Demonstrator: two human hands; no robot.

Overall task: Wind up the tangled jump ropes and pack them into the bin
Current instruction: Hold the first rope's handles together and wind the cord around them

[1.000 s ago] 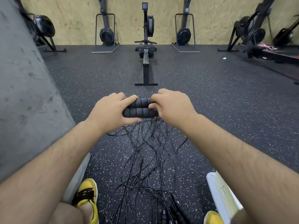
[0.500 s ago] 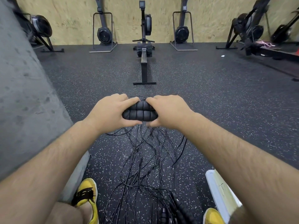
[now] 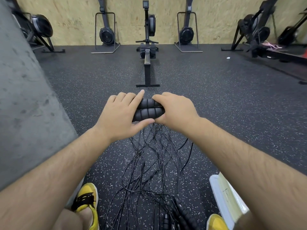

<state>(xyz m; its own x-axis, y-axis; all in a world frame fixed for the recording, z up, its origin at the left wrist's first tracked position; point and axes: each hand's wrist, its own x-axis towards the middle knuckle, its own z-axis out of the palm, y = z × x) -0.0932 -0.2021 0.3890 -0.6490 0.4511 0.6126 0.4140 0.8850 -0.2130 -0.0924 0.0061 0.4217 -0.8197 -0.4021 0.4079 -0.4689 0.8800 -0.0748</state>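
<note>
Near the rowing machine (image 3: 147, 63), left hand (image 3: 119, 117) and right hand (image 3: 176, 112) clasp paired foam handles (image 3: 147, 111); loose trailing cords (image 3: 152, 155) may snag, re-knotting.

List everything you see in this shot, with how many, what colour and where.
handles: two, black, side by side, centre, held
cords: many, black, hanging from the handles to the floor
spare handles: count unclear, black, floor, bottom centre
bin: one, white, floor, lower right
rowing machines: several, black, along the far wall
pillar: one, grey, left
shoes: two, yellow, bottom edge
left-hand grip: one, bare, holds the handles' left end
right-hand grip: one, bare, holds their right end
</note>
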